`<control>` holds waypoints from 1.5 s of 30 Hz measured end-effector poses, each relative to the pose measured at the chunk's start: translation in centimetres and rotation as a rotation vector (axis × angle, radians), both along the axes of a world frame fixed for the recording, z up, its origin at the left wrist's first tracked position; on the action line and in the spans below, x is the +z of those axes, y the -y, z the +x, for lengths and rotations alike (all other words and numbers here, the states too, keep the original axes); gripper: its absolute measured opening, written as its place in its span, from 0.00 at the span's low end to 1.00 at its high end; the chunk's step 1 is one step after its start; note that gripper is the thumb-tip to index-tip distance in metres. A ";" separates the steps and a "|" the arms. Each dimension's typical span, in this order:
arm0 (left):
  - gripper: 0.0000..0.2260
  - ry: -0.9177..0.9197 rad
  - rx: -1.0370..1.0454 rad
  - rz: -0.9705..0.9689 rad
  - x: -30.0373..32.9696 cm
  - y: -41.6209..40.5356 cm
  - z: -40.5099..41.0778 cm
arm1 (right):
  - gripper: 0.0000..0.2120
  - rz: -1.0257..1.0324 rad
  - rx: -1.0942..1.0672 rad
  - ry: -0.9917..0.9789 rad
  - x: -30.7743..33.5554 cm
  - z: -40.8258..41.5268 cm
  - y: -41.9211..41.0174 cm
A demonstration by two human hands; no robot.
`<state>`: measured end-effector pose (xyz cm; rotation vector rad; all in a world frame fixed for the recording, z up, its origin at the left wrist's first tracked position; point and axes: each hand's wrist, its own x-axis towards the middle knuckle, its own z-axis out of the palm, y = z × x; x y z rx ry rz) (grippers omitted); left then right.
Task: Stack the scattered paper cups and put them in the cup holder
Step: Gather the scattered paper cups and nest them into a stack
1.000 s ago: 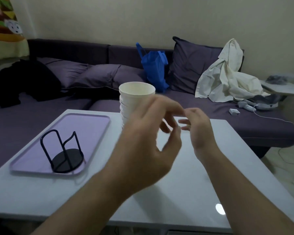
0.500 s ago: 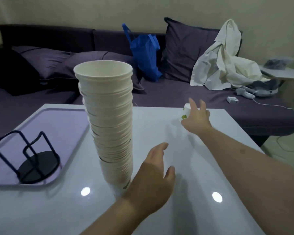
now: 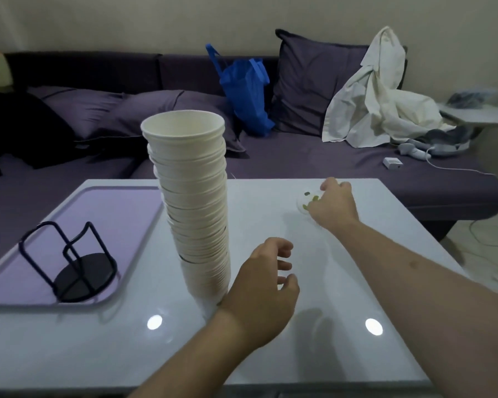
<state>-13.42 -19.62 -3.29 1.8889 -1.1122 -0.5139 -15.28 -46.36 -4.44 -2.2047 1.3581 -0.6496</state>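
Note:
A tall stack of white paper cups [image 3: 196, 202] stands upright on the white table [image 3: 342, 326], left of centre. My left hand [image 3: 266, 285] hovers just right of the stack's base, fingers curled and apart, holding nothing. My right hand [image 3: 332, 203] reaches to the far right of the table and closes around a single white cup with green marks [image 3: 306, 201], which is blurred. The black wire cup holder [image 3: 72, 262] stands with nothing in it on a lilac tray [image 3: 121, 219] at the left.
A purple sofa [image 3: 314, 162] runs behind the table with cushions, a blue bag [image 3: 247, 90], a white cloth [image 3: 377, 104] and a small white box [image 3: 392, 163]. A side table [image 3: 480, 114] stands at the far right. The table's right edge drops to the floor.
My right hand has closed on the lone cup at the far right and drawn it slightly nearer. My left hand has curled its fingers beside the stack. The view moved closer to the table.

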 end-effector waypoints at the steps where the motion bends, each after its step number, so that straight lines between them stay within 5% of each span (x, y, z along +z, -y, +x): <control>1: 0.18 -0.008 0.001 0.003 0.6 -0.2 -0.4 | 0.17 0.084 -0.029 0.159 0.3 -0.8 -1.2; 4: 0.19 -0.077 0.024 0.014 2.2 -0.9 -1.6 | 0.10 0.282 -0.021 0.560 1.5 -3.6 -5.6; 9: 0.30 -0.144 0.100 0.015 5.0 -3.5 -4.0 | 0.17 0.462 0.261 0.832 4.1 -8.7 -12.5; 15: 0.22 -0.129 0.135 -0.220 7.9 -6.4 -4.6 | 0.18 0.383 0.753 0.650 9.3 -11.9 -18.4; 25: 0.30 0.015 0.066 -0.518 14.8 -11.1 -1.9 | 0.41 -0.115 0.922 0.477 17.7 -11.4 -21.0; 31: 0.24 -0.003 0.338 -0.628 14.8 -11.8 1.1 | 0.30 -0.084 0.699 0.951 20.4 -7.0 -21.4; 34: 0.26 0.006 0.417 -0.523 13.8 -11.7 2.4 | 0.28 0.006 0.679 1.039 21.7 -4.2 -21.7; 40: 0.29 -0.102 0.356 -0.330 12.2 -11.3 3.8 | 0.31 -0.061 0.717 0.644 19.7 -0.6 -22.1; 45: 0.28 -0.100 0.356 -0.247 11.5 -11.1 4.6 | 0.39 0.164 0.851 0.500 16.7 -1.3 -22.1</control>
